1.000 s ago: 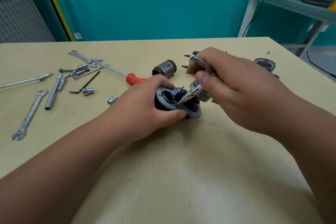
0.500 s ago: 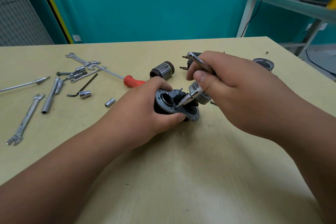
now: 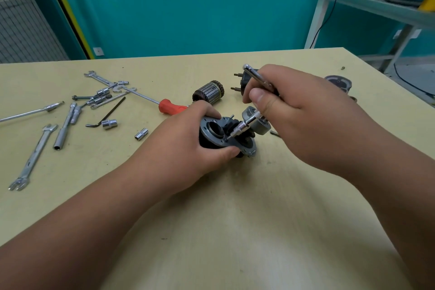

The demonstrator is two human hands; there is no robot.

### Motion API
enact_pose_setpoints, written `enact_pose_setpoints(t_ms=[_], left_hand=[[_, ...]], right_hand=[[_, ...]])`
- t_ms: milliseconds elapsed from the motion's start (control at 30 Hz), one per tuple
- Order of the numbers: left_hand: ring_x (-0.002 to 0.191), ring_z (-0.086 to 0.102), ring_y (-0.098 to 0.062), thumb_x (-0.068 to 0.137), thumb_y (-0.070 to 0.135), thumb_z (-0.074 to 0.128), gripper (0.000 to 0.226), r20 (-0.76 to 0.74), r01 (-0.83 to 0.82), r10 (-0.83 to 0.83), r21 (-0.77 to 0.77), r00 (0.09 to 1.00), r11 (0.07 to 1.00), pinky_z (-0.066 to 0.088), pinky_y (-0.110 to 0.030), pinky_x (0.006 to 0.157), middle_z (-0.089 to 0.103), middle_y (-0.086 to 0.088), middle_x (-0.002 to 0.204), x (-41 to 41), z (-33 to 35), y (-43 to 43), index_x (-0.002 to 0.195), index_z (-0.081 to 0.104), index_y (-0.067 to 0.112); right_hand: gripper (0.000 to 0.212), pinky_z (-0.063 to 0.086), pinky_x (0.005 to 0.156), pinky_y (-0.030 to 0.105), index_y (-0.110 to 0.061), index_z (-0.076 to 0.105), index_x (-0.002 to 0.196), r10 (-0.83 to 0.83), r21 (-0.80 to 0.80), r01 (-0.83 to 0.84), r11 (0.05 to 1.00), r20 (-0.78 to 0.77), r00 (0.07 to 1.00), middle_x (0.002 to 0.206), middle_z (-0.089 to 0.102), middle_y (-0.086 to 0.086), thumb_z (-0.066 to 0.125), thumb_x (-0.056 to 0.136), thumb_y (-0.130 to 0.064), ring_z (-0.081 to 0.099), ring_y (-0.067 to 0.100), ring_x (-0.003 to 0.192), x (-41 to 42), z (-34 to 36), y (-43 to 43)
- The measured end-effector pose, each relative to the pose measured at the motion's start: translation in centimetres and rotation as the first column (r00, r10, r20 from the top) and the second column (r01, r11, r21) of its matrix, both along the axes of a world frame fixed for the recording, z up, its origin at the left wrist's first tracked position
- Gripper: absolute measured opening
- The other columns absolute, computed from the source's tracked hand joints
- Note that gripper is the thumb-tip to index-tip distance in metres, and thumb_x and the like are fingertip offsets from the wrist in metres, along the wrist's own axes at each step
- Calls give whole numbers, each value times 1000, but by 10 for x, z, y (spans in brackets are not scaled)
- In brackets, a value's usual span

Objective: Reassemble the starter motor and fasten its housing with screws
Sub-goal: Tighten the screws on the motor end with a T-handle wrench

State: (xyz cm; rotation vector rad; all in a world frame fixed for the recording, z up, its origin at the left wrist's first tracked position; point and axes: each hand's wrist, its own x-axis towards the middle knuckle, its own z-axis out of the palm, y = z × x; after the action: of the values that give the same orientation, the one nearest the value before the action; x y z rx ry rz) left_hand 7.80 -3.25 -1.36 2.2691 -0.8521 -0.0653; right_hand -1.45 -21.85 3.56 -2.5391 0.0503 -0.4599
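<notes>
Screw-fastening, I'd guess: left hand (image 3: pixel 188 146) grips the housing (image 3: pixel 243 147), right hand (image 3: pixel 313 125) grips a driver (image 3: pixel 243 126) tipped on it. Next, twist straight.

Qty: 2 hands (image 3: pixel 186 146) (image 3: pixel 306 122), 1 armature (image 3: pixel 208 92), 1 hex key (image 3: pixel 108 114).

left hand (image 3: pixel 186 141) fingers (image 3: pixel 202 109) curled in a grip, right hand (image 3: pixel 306 120) pinching just beside it.

Head-worn view, forward and down
</notes>
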Motion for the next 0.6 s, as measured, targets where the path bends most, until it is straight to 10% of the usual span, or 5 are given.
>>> enact_pose_setpoints(t_ms=[200, 333, 600], left_hand=[[89, 60, 19, 60, 72, 75, 55, -88, -79, 71, -91, 994, 993, 43, -3, 65, 57, 49, 100, 5, -3, -1, 105, 60, 42], [66, 68, -2, 55, 68, 79, 57, -279, -245, 167, -271, 945, 931, 51, -23, 59, 72, 15, 84, 9, -5, 1, 104, 67, 42], [62, 62, -24, 87, 38, 77, 32, -612, -502, 18, -632, 791, 591, 48, -33, 50, 73, -7, 79, 24, 5, 13, 109, 66, 17]], right_hand=[[22, 41, 54, 28, -31, 66, 97, 38, 236, -107, 966, 280, 959, 68, 57, -11, 46, 106, -35, 48, 7, 59, 4, -3, -24], [23, 39, 51, 35, -31, 62, 99, -176, 482, -61, 874, 431, 885, 71, 49, 2, 43, 111, -30, 45, 19, 61, 5, -1, -33], [24, 56, 57, 28, -42, 73, 93, -86, 251, 92, 964, -38, 996, 75, 71, -13, 58, 105, -28, 62, 9, 60, 14, -8, -48]])
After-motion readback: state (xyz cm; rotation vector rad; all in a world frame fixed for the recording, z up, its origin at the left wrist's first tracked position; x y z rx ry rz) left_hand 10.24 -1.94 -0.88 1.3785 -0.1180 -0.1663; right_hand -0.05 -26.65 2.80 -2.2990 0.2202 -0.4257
